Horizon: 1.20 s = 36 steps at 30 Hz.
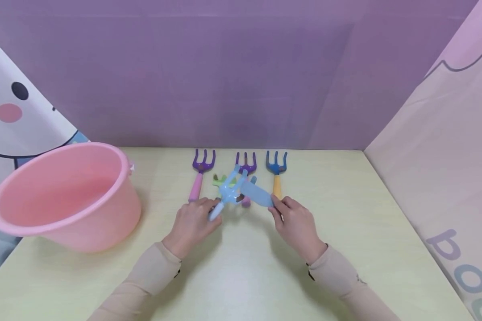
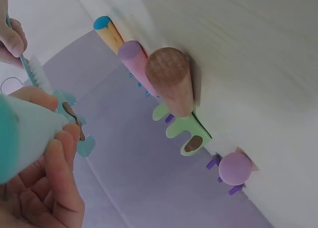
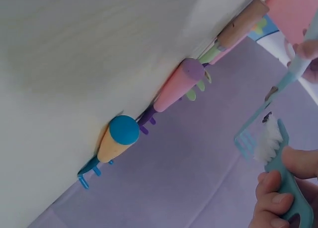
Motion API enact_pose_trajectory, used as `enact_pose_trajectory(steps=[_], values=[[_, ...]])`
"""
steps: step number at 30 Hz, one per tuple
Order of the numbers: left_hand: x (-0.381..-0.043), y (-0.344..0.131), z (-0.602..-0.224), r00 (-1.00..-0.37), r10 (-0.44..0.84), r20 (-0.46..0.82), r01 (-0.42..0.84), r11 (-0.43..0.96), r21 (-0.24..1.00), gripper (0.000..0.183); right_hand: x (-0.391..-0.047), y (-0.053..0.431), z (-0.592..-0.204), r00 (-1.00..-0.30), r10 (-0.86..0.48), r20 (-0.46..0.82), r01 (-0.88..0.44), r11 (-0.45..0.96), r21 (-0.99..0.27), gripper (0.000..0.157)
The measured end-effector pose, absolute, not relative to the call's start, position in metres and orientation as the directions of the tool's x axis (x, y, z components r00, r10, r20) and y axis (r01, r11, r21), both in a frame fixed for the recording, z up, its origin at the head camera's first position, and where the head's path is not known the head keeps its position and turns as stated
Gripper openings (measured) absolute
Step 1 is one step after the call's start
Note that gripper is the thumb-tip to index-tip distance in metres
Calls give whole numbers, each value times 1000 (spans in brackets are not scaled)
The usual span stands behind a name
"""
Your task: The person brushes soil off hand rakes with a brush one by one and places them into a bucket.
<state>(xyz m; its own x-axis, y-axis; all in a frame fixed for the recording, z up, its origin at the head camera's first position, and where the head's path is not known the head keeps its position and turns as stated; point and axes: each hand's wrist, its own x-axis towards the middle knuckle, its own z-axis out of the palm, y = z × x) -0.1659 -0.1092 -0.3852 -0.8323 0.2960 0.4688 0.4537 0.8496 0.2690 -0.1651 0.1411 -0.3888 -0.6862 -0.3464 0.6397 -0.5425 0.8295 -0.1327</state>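
Note:
My left hand (image 1: 193, 221) grips the pale blue handle of a small garden hand fork (image 1: 228, 192), its tines raised above the table. Brown dirt marks the fork's head, as the left wrist view also shows. In my right hand (image 1: 299, 226) is a blue-green scrub brush (image 3: 292, 190), held between thumb and fingers. Its white bristles (image 3: 270, 141) face the fork's head, with dark dirt at their tip. Whether bristles and fork touch, I cannot tell. Behind the hands lies a green fork (image 2: 184, 131) with a brown handle, dirt on its head, partly hidden in the head view.
Two purple forks with pink handles, one left (image 1: 202, 167) and one in the middle (image 1: 246, 168), lie toward the table's back. A blue fork (image 1: 276, 167) with a yellow handle lies beside them. A large pink bucket (image 1: 104, 218) stands at left. A purple backdrop (image 1: 233, 80) rises behind.

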Motion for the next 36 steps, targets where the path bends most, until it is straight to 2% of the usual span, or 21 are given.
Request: enact_pose_trajectory(steps=[15,22,30,36], values=[[-167,-111,-388,-825,313,470,474,836,276,29,-164,138,-394,-548,-424,722,-542,837,80,24],[-166,-111,-389,-838,309,450,459,845,274,32,-167,140,-396,-520,-420,744,-539,837,95,24],[-165,-110,-386,-841,302,448,451,850,274,31,-165,145,-395,-540,-390,746,-530,846,58,28],[-166,-109,-386,-849,292,440,442,850,288,30,-162,140,-397,-520,-410,750,-563,824,60,28]])
